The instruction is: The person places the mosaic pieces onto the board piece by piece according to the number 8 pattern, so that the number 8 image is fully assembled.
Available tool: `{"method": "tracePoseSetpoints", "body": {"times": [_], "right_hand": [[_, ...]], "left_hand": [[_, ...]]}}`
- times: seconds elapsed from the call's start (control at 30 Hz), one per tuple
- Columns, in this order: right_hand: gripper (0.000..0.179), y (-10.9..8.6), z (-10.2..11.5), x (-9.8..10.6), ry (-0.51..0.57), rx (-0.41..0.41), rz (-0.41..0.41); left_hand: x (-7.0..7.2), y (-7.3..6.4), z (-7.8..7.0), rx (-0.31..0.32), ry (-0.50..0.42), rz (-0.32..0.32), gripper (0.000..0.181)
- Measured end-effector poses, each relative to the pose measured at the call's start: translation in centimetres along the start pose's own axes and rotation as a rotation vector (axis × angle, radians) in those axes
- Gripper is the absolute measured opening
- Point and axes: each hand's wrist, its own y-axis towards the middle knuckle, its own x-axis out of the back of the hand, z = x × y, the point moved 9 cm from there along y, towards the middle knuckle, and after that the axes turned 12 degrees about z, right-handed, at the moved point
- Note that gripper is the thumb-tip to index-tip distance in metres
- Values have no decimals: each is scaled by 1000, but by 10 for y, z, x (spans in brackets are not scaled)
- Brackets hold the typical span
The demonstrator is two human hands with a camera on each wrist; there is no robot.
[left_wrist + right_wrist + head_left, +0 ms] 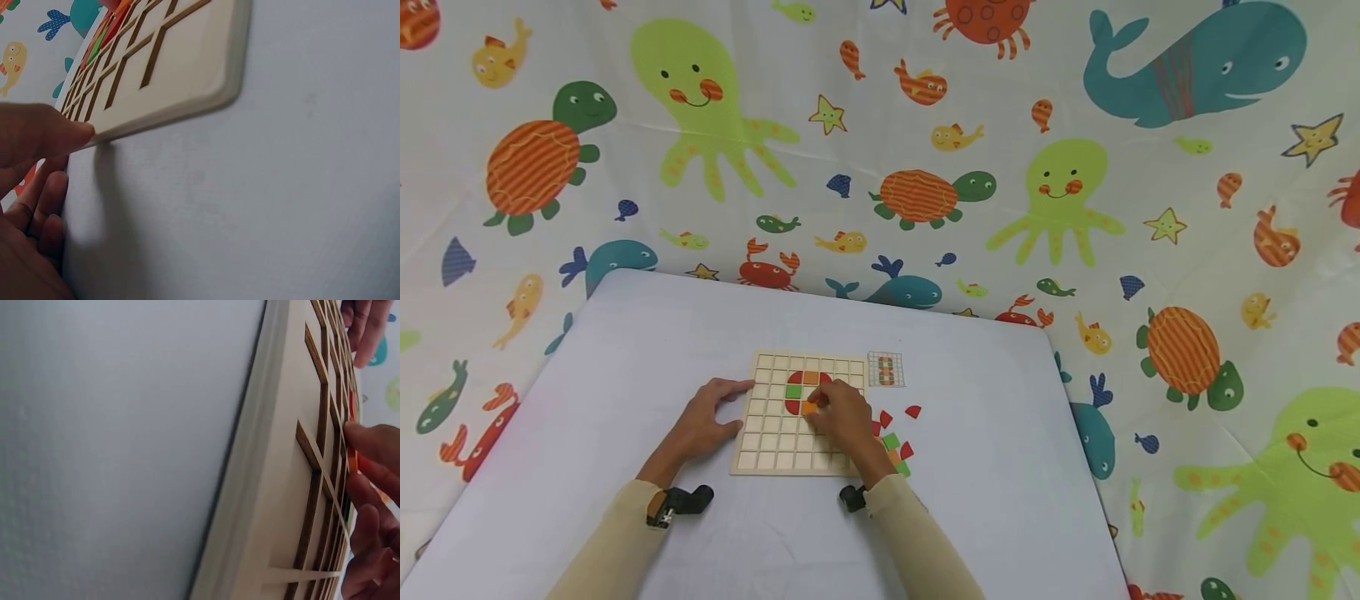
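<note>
While the left hand (pixel 703 417), thumb and index finger spread apart, is touching the left edge of the wooden grid board (pixel 767 439), the right hand (pixel 844 417) is pinching an orange square tile (pixel 808 408) between thumb and fingertip at the board's middle; cannot tell whether the tile is sitting fully in its cell. A green square tile (pixel 793 391) and red quarter-circle tiles (pixel 792 407) are lying in cells near it. Loose tiles (pixel 891 441) are lying right of the board, below the pattern card (pixel 886 369).
</note>
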Motion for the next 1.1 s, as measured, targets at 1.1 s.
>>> {"method": "tracePoseSetpoints", "body": {"times": [1.1], "right_hand": [[32, -47, -115, 66, 219, -188, -213]], "left_hand": [[0, -1, 0, -13, 18, 6, 67]]}}
